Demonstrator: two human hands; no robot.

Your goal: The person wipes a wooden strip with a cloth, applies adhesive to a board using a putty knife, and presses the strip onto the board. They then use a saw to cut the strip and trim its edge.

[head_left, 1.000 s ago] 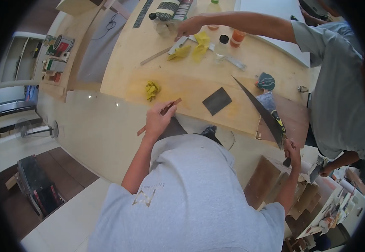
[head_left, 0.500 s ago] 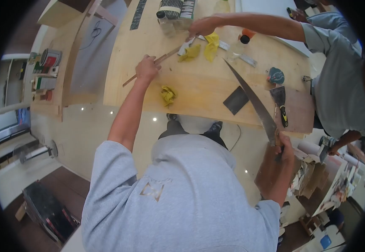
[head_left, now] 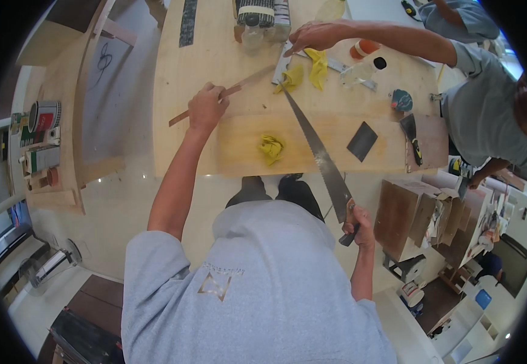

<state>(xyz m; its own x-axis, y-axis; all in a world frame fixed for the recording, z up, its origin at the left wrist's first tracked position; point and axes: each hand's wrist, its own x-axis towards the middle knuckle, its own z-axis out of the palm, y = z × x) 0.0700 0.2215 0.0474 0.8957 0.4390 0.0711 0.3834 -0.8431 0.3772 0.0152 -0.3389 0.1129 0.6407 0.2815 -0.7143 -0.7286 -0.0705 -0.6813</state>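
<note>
My left hand (head_left: 209, 109) is closed around a thin wooden strip (head_left: 232, 91), which lies slantwise over the table and sticks out on both sides of the fist. In my right hand (head_left: 360, 225) is the handle of a handsaw (head_left: 319, 155). Its long blade points up and left across the table, the tip overlapping a crumpled yellow cloth (head_left: 292, 77). A co-worker's hand (head_left: 316, 36) reaches in from the right to a light grey flat piece (head_left: 282, 65) near the strip's far end.
The wooden table (head_left: 181, 67) carries another yellow cloth (head_left: 271, 148), a dark sheet (head_left: 362, 141), a scraper (head_left: 411, 134), a round green object (head_left: 402, 101) and a clear bottle (head_left: 357, 74). The co-worker (head_left: 481, 100) stands at the right edge. Cardboard boxes (head_left: 400, 215) stand on the right.
My right hand has moved left with the handsaw, and the blade tip has swung toward the yellow cloth. My left hand keeps hold of the wooden strip. The camera view has shifted.
</note>
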